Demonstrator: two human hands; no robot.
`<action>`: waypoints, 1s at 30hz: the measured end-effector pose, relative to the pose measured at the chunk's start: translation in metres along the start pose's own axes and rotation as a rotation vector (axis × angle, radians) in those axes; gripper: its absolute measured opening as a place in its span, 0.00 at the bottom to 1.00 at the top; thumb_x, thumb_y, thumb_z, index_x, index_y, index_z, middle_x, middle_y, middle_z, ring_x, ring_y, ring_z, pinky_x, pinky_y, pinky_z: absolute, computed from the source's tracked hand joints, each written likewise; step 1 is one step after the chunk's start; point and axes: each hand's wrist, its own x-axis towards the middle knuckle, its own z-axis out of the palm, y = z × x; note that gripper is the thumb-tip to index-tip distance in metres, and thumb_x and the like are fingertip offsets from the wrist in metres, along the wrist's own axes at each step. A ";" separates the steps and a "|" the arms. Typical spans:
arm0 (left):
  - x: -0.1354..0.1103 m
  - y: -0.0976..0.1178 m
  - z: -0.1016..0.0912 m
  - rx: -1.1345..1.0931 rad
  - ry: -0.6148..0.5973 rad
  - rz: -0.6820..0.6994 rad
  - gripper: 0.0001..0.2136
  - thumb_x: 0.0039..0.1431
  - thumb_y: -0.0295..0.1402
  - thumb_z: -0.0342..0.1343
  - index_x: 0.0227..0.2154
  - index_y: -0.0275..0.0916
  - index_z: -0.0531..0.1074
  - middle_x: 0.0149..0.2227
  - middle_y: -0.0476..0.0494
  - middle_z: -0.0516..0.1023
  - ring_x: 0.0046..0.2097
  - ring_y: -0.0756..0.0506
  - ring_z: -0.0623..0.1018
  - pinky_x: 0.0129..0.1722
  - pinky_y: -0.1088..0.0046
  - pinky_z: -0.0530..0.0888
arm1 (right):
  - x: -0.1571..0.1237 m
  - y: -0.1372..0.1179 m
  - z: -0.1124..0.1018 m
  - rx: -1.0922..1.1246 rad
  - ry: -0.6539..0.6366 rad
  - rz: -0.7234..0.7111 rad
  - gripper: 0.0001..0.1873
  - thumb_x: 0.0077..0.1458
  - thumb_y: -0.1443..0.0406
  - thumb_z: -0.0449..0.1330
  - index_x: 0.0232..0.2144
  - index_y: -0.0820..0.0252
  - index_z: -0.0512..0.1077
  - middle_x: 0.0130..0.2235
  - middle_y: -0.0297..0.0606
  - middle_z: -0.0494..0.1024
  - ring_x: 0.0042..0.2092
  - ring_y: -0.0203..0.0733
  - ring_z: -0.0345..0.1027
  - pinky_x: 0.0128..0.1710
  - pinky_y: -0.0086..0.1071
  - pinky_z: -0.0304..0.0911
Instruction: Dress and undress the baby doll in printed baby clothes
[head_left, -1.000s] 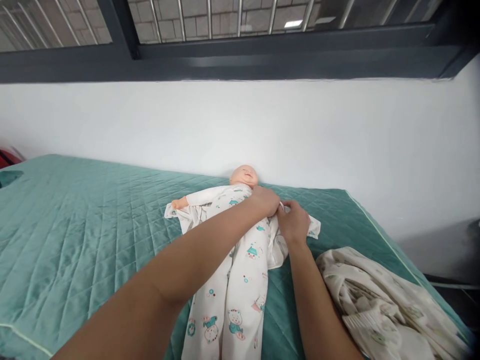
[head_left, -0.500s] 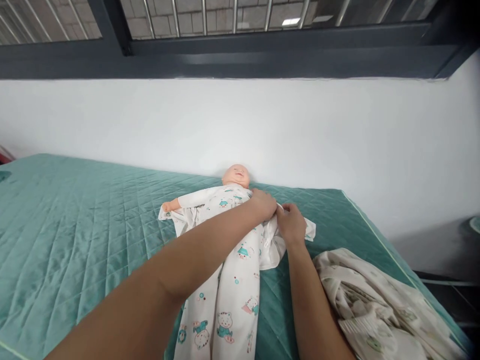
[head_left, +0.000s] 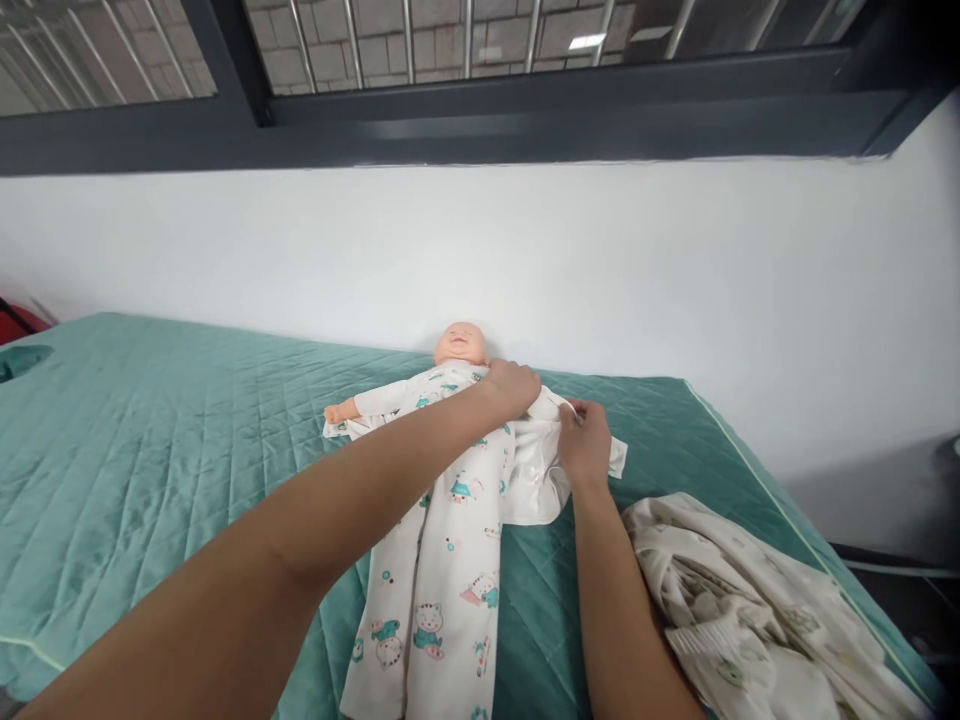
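A baby doll lies on its back, its head by the wall. White printed baby pants or a romper with teal cats covers its front, and the legs stretch toward me. One white-sleeved doll arm points left. White cloth of a baby shirt spreads out at the doll's right side in view. My left hand reaches across the doll's chest, its fingers curled on the white sleeve cloth near the shoulder. My right hand pinches the outer end of that sleeve. The doll's other arm is hidden.
A green quilted mattress cover lies under the doll. At the lower right a crumpled cream patterned cloth rests beside my right forearm. A white wall and a dark window frame stand behind. Something red shows at the far left.
My two hands have moved a little apart, with white sleeve cloth now showing between them. The camera view has shifted slightly; the doll appears further left.
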 end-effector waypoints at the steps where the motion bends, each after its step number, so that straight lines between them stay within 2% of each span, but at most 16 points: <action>1: -0.002 -0.003 -0.003 0.004 0.005 -0.011 0.20 0.63 0.25 0.52 0.57 0.31 0.68 0.56 0.26 0.73 0.57 0.34 0.75 0.52 0.54 0.72 | 0.001 0.001 -0.001 0.019 0.013 0.014 0.13 0.55 0.58 0.54 0.39 0.60 0.70 0.45 0.48 0.77 0.47 0.49 0.70 0.50 0.41 0.62; 6: -0.015 -0.021 -0.018 0.018 0.010 -0.054 0.20 0.61 0.23 0.52 0.57 0.30 0.68 0.55 0.26 0.73 0.56 0.33 0.75 0.50 0.55 0.73 | 0.007 0.014 -0.002 0.122 0.092 0.112 0.11 0.52 0.58 0.58 0.35 0.58 0.68 0.39 0.43 0.77 0.41 0.47 0.70 0.47 0.41 0.64; 10: -0.026 -0.030 -0.025 0.017 0.018 -0.058 0.19 0.61 0.23 0.53 0.56 0.30 0.67 0.54 0.27 0.73 0.55 0.34 0.75 0.49 0.57 0.73 | 0.010 0.024 0.000 0.273 0.136 0.182 0.14 0.49 0.55 0.61 0.34 0.58 0.68 0.34 0.38 0.75 0.37 0.44 0.69 0.40 0.39 0.67; 14: -0.034 -0.030 -0.024 0.016 0.020 -0.048 0.20 0.61 0.24 0.54 0.56 0.30 0.67 0.54 0.29 0.73 0.55 0.34 0.75 0.49 0.58 0.74 | 0.010 0.021 0.001 0.507 0.038 0.268 0.15 0.48 0.54 0.62 0.35 0.56 0.68 0.29 0.35 0.76 0.32 0.44 0.72 0.30 0.37 0.70; 18: -0.036 -0.024 -0.019 0.009 0.032 -0.022 0.19 0.61 0.22 0.52 0.56 0.31 0.67 0.54 0.29 0.72 0.55 0.35 0.75 0.50 0.58 0.73 | 0.009 0.012 0.000 0.669 -0.068 0.337 0.10 0.47 0.58 0.61 0.29 0.58 0.69 0.28 0.37 0.78 0.34 0.47 0.76 0.32 0.39 0.74; 22: -0.032 -0.019 -0.011 -0.036 0.018 -0.012 0.19 0.61 0.22 0.51 0.55 0.31 0.68 0.54 0.29 0.73 0.53 0.36 0.76 0.48 0.60 0.73 | 0.014 0.007 -0.002 0.802 -0.133 0.478 0.09 0.46 0.62 0.57 0.30 0.60 0.72 0.28 0.39 0.78 0.34 0.48 0.76 0.33 0.40 0.74; 27: -0.015 -0.011 0.006 -0.096 -0.002 -0.010 0.17 0.62 0.25 0.52 0.53 0.33 0.71 0.54 0.30 0.74 0.53 0.36 0.77 0.49 0.59 0.72 | 0.018 0.007 -0.003 0.792 0.002 0.516 0.10 0.48 0.62 0.56 0.35 0.58 0.69 0.30 0.34 0.77 0.32 0.43 0.75 0.32 0.35 0.72; 29: -0.010 -0.006 0.012 -0.114 -0.001 -0.019 0.17 0.63 0.26 0.51 0.54 0.33 0.71 0.56 0.30 0.74 0.55 0.35 0.75 0.50 0.58 0.72 | 0.016 0.006 -0.003 0.757 0.093 0.457 0.11 0.52 0.59 0.55 0.37 0.57 0.67 0.32 0.35 0.78 0.34 0.42 0.75 0.33 0.35 0.71; 30: -0.010 -0.003 0.013 -0.117 -0.003 -0.028 0.17 0.63 0.26 0.51 0.54 0.33 0.70 0.56 0.30 0.73 0.56 0.35 0.74 0.52 0.57 0.71 | 0.015 0.005 -0.004 0.710 0.155 0.382 0.11 0.54 0.57 0.55 0.37 0.57 0.67 0.34 0.35 0.78 0.36 0.42 0.75 0.35 0.36 0.71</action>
